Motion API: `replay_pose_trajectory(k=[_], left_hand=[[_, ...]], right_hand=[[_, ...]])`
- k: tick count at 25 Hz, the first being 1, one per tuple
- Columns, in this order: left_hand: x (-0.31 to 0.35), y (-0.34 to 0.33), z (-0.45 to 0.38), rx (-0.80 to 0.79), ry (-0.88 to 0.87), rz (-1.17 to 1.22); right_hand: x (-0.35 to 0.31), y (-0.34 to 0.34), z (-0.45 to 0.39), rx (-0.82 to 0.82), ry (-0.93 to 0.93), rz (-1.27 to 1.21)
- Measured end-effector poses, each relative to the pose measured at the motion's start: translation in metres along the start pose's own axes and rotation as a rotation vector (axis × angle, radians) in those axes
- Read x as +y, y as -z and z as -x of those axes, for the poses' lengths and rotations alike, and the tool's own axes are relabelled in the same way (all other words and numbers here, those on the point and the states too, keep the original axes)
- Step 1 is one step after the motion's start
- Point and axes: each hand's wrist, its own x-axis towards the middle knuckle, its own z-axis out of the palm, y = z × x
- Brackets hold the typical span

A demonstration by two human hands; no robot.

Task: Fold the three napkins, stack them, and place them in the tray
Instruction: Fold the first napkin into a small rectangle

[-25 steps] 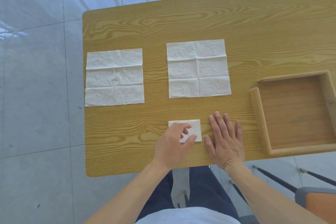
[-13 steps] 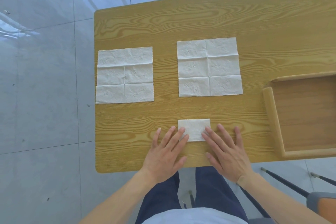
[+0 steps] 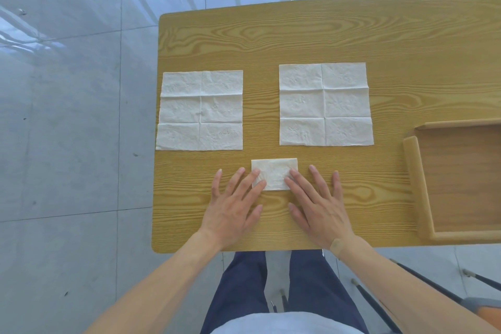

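Observation:
A small folded white napkin (image 3: 274, 172) lies near the table's front edge. My left hand (image 3: 234, 209) rests flat with fingers spread, its fingertips on the napkin's left edge. My right hand (image 3: 320, 206) lies flat too, its fingertips on the napkin's right edge. Two unfolded creased napkins lie farther back: one at the left (image 3: 200, 110), one in the middle (image 3: 325, 104). A shallow wooden tray (image 3: 414, 184) sits at the right, holding nothing, partly cut off by the frame.
The wooden table (image 3: 298, 32) ends just left of the left napkin and close behind my wrists. Grey tiled floor lies beyond. Chair legs (image 3: 379, 304) and an orange seat corner show at the lower right.
My left hand went from pinching the folded napkin to lying flat beside it. My right hand slid left onto its right edge. The view shifted left.

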Motion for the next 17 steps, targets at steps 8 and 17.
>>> replay_pose_trajectory(k=[8, 17], left_hand=[[-0.007, 0.019, -0.007, -0.057, -0.013, 0.041], [-0.003, 0.056, -0.041, 0.070, 0.002, 0.223]], right_hand=[[-0.014, 0.028, -0.008, -0.117, -0.089, -0.052], [0.015, 0.069, -0.011, -0.038, -0.366, -0.236]])
